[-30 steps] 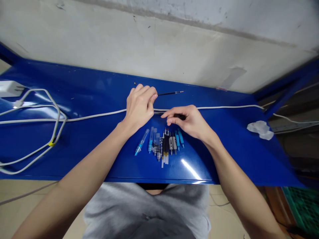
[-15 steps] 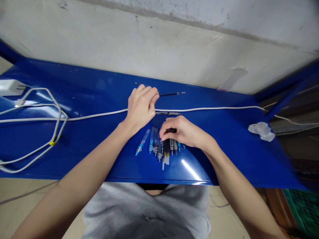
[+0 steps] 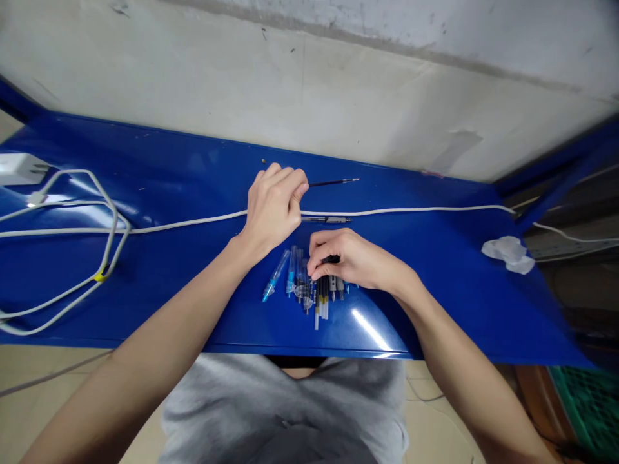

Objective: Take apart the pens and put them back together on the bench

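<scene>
My left hand [image 3: 275,203] is closed on a dark pen refill [image 3: 333,183], whose tip points right. Just below it on the shelf lies a grey-and-clear pen [image 3: 326,220]. My right hand [image 3: 343,256] is pinched over a pile of pen parts, its fingertips at the pile's middle; what they grip, if anything, is hidden. Several clear barrels with blue ends [image 3: 291,270] lie at the pile's left. Refills with clear ends [image 3: 324,306] stick out toward me, and grey pen parts [image 3: 333,285] show partly beneath my right hand.
The blue metal shelf [image 3: 411,309] backs onto a pale wall [image 3: 290,96]. A white cable [image 3: 411,210] crosses it and passes by my left hand. Cable loops [image 3: 113,238] and a white plug adapter [image 3: 19,169] lie left; crumpled clear plastic [image 3: 509,254] lies right.
My right hand has shifted slightly left and its fingertips have dropped a little toward me. Some clear barrels in the pile have moved slightly left. My left hand stays still with the refill.
</scene>
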Motion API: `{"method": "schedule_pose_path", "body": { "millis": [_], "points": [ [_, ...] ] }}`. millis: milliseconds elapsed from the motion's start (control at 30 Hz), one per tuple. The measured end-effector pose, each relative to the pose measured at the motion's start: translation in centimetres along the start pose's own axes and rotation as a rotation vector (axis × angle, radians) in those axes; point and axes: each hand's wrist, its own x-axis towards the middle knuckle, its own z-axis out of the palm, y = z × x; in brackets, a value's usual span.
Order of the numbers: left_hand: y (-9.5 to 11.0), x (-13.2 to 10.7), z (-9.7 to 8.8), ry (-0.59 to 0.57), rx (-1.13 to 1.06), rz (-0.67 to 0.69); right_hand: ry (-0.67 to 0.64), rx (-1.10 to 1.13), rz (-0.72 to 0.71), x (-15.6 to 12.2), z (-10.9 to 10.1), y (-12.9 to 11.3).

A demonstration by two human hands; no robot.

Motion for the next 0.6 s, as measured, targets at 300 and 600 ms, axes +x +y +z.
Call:
{"method": "schedule_pose_path", "body": {
  "millis": [300,600],
  "points": [
    [0.02,-0.04,0.06,-0.009,0.007,0.01,0.0,-0.005,-0.009,-0.12,-0.25,0.29],
    [0.06,-0.04,0.05,-0.021,0.0,0.001,-0.018,-0.04,-0.004,-0.19,-0.08,0.14]
  ]
}}
